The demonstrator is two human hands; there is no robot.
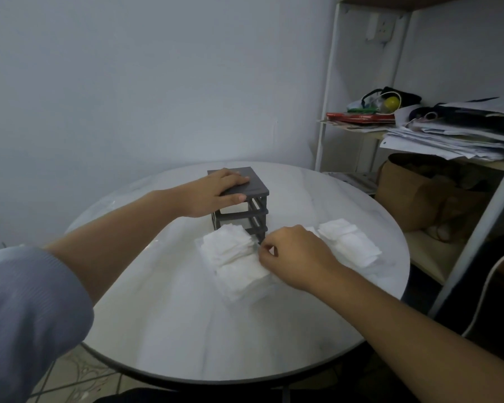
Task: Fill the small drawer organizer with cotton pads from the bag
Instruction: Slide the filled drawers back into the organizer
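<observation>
Left sleeve (26,309) nearest, left hand (216,193) flat atop drawer organizer (256,184), right hand (294,254) pinching cotton pads (230,251), well inside table (186,330) rim.

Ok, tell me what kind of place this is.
Probably a corner of a home or small office: a round marble-look table, a white shelf rack piled with papers, and a brown paper bag underneath.

Left hand (213,193) and right hand (294,254) bare; ribbed grey-blue sleeve (26,309) on left arm
</observation>
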